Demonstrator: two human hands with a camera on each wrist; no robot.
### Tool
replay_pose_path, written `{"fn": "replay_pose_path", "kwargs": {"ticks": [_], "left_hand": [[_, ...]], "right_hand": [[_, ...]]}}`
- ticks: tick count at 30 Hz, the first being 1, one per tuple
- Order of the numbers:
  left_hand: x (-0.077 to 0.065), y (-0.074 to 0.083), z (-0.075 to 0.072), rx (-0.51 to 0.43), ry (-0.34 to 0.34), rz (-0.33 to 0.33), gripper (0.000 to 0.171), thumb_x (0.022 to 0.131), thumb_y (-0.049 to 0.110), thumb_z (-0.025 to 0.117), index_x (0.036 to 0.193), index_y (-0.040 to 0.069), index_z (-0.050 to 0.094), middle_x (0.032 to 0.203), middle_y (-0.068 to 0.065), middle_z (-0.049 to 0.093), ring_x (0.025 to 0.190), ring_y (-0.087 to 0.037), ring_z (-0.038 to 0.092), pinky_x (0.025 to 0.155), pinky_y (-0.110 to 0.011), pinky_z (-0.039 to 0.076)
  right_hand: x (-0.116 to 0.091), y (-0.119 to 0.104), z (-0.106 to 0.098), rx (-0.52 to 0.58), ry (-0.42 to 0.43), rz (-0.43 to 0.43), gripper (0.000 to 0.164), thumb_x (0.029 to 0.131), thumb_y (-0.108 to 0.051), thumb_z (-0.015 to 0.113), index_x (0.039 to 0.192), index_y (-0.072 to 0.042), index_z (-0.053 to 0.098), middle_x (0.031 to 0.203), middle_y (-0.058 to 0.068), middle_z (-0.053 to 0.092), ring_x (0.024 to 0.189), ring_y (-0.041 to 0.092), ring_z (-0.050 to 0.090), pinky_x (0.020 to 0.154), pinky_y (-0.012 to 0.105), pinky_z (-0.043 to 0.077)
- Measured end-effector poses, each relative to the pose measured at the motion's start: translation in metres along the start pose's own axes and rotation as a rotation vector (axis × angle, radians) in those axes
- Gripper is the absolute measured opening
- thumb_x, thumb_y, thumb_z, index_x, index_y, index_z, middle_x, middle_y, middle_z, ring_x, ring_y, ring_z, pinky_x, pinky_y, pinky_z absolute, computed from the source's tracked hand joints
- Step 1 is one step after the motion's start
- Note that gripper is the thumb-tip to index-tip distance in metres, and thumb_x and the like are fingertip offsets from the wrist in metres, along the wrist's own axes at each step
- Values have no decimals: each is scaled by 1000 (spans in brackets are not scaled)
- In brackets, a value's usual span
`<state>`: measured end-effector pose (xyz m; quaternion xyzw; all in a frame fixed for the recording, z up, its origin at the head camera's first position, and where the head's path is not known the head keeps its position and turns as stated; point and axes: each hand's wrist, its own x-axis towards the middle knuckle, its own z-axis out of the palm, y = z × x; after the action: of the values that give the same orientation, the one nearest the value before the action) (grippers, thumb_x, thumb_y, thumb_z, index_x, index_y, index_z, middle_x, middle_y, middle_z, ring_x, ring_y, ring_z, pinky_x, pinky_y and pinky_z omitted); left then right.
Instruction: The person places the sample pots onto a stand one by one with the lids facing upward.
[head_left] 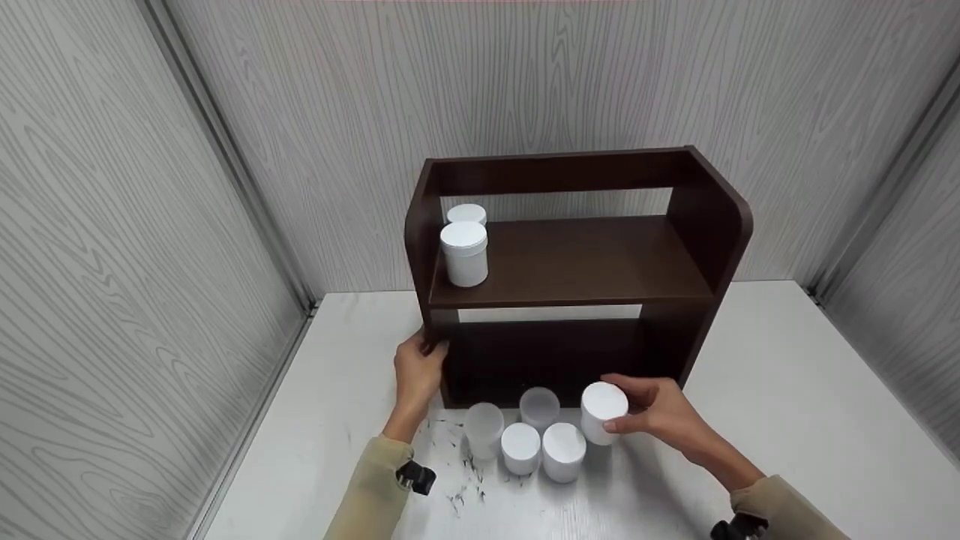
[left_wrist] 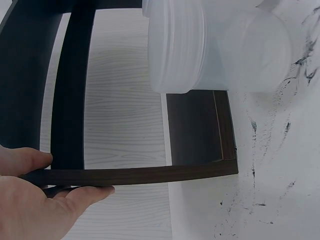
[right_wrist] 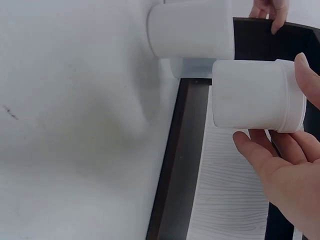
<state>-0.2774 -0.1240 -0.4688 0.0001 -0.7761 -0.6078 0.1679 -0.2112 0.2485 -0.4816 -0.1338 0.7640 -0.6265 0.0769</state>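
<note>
A dark brown two-tier shelf (head_left: pixel 570 259) stands on the white table. My left hand (head_left: pixel 418 375) grips the front edge of its left side panel, thumb on one face and fingers on the other in the left wrist view. A white lidded jar (head_left: pixel 604 409) is in my right hand (head_left: pixel 664 412), pinched between thumb and fingers in front of the lower tier. In the right wrist view that jar (right_wrist: pixel 255 95) appears raised off the table. Left of it on the table stand two white jars (head_left: pixel 564 451) and two translucent jars (head_left: pixel 484 429).
On the upper tier, two white jars (head_left: pixel 466 255) stand one behind the other at the left end. Dark smudges (head_left: pixel 469 472) mark the table (head_left: pixel 300 450) near the front. Grey wood-patterned panels (head_left: pixel 337 142) enclose the back and sides.
</note>
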Motion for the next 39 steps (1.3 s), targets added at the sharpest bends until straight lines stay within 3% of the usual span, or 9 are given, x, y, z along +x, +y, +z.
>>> {"fn": "replay_pose_path", "kwargs": {"ticks": [6, 15, 23, 31, 39], "left_hand": [[0, -1, 0, 5, 4, 3, 32, 100, 8, 66, 127, -9, 69, 122, -23, 72, 118, -35, 67, 100, -48, 54], [1, -1, 1, 3, 8, -1, 33, 99, 6, 65, 128, -10, 68, 125, -25, 71, 121, -37, 66, 103, -49, 53], [-1, 0, 0, 3, -23, 13, 46, 102, 4, 61, 144, -15, 53, 137, -31, 62, 127, -42, 61, 105, -50, 52], [0, -1, -1, -4, -17, 17, 37, 102, 4, 62, 136, -13, 61, 129, -28, 67, 120, -38, 66, 101, -49, 54], [1, -1, 0, 0, -9, 13, 41, 101, 5, 63, 139, -11, 60, 133, -28, 66, 125, -39, 64, 105, -49, 52]], "right_hand": [[-1, -18, 2, 58, -21, -13, 76, 77, 0, 91, 144, 11, 56, 130, 24, 69, 112, 20, 71, 91, 31, 59], [-2, -42, 4, 53, -35, -11, 76, 77, -1, 91, 144, 10, 57, 127, 23, 71, 110, 21, 71, 91, 32, 59], [2, -64, 6, 48, -38, -16, 77, 77, -2, 92, 145, 9, 57, 128, 21, 71, 112, 22, 71, 91, 32, 59], [7, -88, 7, 45, -47, -17, 77, 77, -2, 92, 145, 8, 57, 129, 20, 71, 113, 21, 70, 90, 34, 60], [14, -111, 6, 29, -48, -35, 75, 77, -3, 92, 143, 8, 59, 129, 18, 71, 114, 20, 70, 92, 32, 59]]}}
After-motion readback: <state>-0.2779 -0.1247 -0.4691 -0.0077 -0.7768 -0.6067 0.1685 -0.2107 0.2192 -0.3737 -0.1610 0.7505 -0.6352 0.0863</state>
